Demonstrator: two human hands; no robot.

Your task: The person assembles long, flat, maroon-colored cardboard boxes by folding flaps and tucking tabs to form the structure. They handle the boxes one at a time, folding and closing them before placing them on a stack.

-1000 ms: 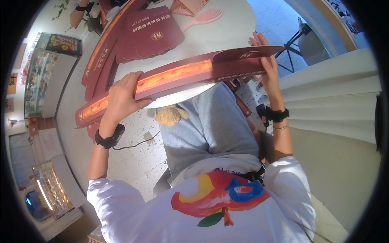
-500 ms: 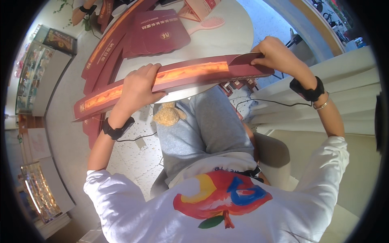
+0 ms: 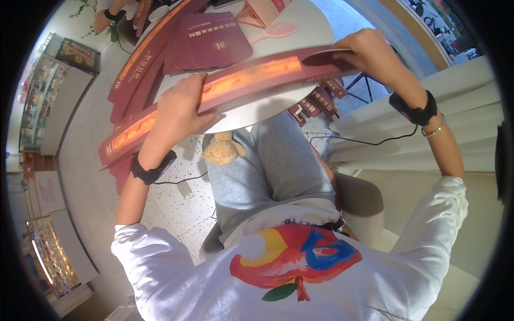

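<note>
**Long maroon card sheet, held flat over table edge**

Far left: display cabinets (image 3: 37, 101) along wall; speckled floor (image 3: 176, 214) beneath.

Left hand (image 3: 179, 109): spread flat, palm down on the long maroon card sheet (image 3: 230, 88), fingers extended across its orange-gold inner face, thumb seemingly tucked under the near edge. Black wrist strap (image 3: 151, 170) with thin cable trailing down.

Centre: sheet spanning from lower left to upper right, raised just above the rim of the round white table (image 3: 257, 115) and tilted up slightly toward the right end. Further flat maroon sheets (image 3: 211, 43) stacked on the tabletop beyond; pink hairbrush (image 3: 276, 29) beside them. More maroon pieces (image 3: 316, 101) on the floor under the table. Small tan plush toy (image 3: 222, 150) resting near grey-trousered knees.

Right hand (image 3: 369, 51): curled over the sheet's far right end, fingers closed on its upper edge in a pinch; underside grip hidden.

Handling note, as judgement: best kept level and taut between both grips; pressing along the score line rather than mid-panel; avoiding sag at the unsupported left tail.
</note>
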